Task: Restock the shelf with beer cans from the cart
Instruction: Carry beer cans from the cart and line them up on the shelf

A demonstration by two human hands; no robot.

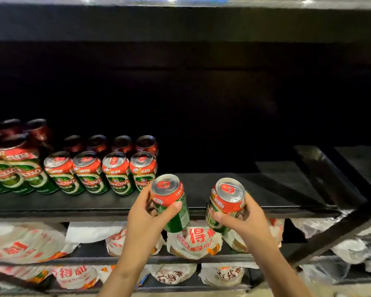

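Two bare hands each grip a green-and-red beer can at the front edge of a dark shelf (pixel 223 185): the left hand (pixel 146 213) curls round one can (pixel 170 202), the right hand (pixel 244 219) round another (pixel 226 204). Rows of matching cans (pixel 116 172) stand on the shelf's left; white wrapped packages (pixel 193 241) fill the tiers below.

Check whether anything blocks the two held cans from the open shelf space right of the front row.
Nothing visible does. The left hand and right hand each grip a can just before the shelf, bare right of the row of cans.
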